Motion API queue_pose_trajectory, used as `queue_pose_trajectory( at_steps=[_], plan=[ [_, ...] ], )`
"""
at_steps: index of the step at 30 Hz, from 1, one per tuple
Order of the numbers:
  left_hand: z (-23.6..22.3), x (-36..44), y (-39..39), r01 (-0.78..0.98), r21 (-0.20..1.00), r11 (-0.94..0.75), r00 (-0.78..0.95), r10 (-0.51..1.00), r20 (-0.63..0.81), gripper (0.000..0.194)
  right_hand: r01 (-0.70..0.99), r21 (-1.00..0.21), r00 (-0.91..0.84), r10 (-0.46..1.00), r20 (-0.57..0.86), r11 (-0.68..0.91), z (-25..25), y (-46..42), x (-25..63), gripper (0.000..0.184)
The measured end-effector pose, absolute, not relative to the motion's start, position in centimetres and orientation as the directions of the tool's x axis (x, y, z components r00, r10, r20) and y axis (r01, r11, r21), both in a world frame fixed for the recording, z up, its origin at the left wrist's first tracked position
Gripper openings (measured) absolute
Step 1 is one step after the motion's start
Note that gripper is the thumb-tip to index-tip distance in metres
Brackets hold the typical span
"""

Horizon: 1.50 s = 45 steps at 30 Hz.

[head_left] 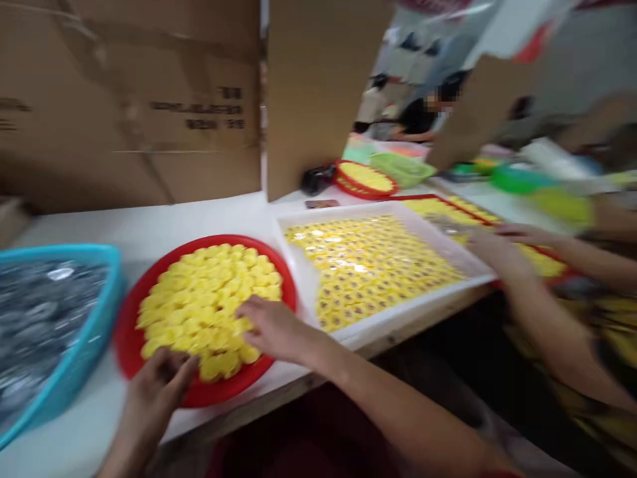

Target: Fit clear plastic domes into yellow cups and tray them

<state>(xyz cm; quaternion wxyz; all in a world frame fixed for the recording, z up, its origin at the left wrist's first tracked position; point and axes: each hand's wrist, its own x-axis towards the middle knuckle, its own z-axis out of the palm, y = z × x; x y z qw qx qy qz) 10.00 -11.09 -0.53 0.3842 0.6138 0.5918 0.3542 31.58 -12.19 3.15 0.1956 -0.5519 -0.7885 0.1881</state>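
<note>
Half-curled, the right hand (279, 328) reaches in over the right side of the yellow pieces (209, 292), its fingertips at or just above them; blur hides whether any piece is pinched there. Near left, the left hand (158, 382) bends its thumb and fingers toward each other at the rim of the red tray (127, 338), and I can't make out whether something sits between them.

The pieces lie heaped in that round tray, to the left of the right hand's fingertips and to the far right of the left hand's. Of the 2 hands, the right is nearer the middle of the heap; the left is beside its near left edge. The pieces look small and roundish, with no clear long axis.

Right of the red tray stands a white tray (304, 265) with rows of yellow pieces with dark centres, under something shiny. Left is a blue basket (114, 279) of dark, glossy items (40, 318). Far right, a co-worker's hands (497, 251) are over another yellow batch (545, 264).
</note>
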Motion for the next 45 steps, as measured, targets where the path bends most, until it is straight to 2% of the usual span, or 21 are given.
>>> queue_pose_trajectory(
  at_steps=[4,8,12,15,17,20,23,26,29,32,36,39,42,45],
  plan=[
    [-1.8,8.9,-10.8,0.301,0.947,0.112,0.07,0.988,-0.139,0.042,0.724,-0.649,-0.206,0.972,0.116,0.232,1.0,-12.0,31.8,0.026],
    [-2.1,9.3,-10.9,0.229,0.966,0.117,0.07,0.988,-0.136,0.038,0.735,-0.638,-0.172,0.974,0.15,0.229,0.1,-12.5,32.1,0.037],
    [-2.2,9.3,-11.2,0.241,0.966,0.092,0.06,0.992,-0.109,0.038,0.832,-0.511,-0.149,0.975,0.165,0.214,0.1,-13.0,32.5,0.045],
    [-2.4,9.3,-11.2,0.291,0.954,0.066,0.052,0.995,-0.084,0.037,0.897,-0.355,-0.215,0.962,0.171,0.263,0.2,-13.2,32.5,0.029],
    [-2.6,9.3,-11.2,0.314,0.947,0.063,0.046,0.996,-0.081,0.037,0.905,-0.313,-0.247,0.954,0.167,0.289,0.1,-13.2,32.5,0.024],
    [-2.7,9.4,-11.2,0.312,0.947,0.074,0.038,0.995,-0.09,0.036,0.875,-0.413,-0.186,0.963,0.197,0.254,-0.2,-13.1,32.7,0.023],
    [-2.7,9.4,-11.2,0.3,0.951,0.081,0.041,0.994,-0.097,0.036,0.754,-0.64,-0.02,0.979,0.204,0.148,-0.6,-13.0,32.9,0.023],
    [-2.6,9.5,-11.1,0.259,0.961,0.094,0.052,0.992,-0.111,0.037,0.512,-0.856,0.098,0.985,0.143,0.073,-1.0,-13.1,32.7,0.024],
    [-2.2,9.9,-11.0,0.193,0.975,0.115,0.067,0.989,-0.13,0.038,0.243,-0.97,0.124,0.991,0.057,0.026,-1.4,-13.3,31.9,0.027],
    [-1.7,10.7,-11.0,0.166,0.98,0.107,0.091,0.988,-0.123,0.036,0.118,-0.993,0.123,0.992,0.034,0.019,-2.0,-13.4,31.1,0.03],
    [-1.1,11.8,-11.2,0.225,0.971,0.079,0.161,0.98,-0.117,0.028,0.186,-0.982,0.14,0.99,0.037,0.011,-2.5,-13.6,30.4,0.03],
    [-0.8,12.6,-11.2,0.195,0.967,0.161,0.196,0.96,-0.199,0.032,0.221,-0.975,0.165,0.986,0.03,-0.007,-2.6,-13.7,30.1,0.029],
    [-0.3,13.3,-11.1,0.07,0.956,0.286,0.19,0.937,-0.295,0.036,0.091,-0.996,0.144,0.989,0.014,0.001,-2.6,-13.5,29.5,0.031],
    [0.4,13.7,-10.9,-0.005,0.948,0.319,0.19,0.931,-0.312,0.037,-0.068,-0.998,0.121,0.992,-0.02,-0.012,-2.4,-13.2,28.9,0.032]
  ],
)
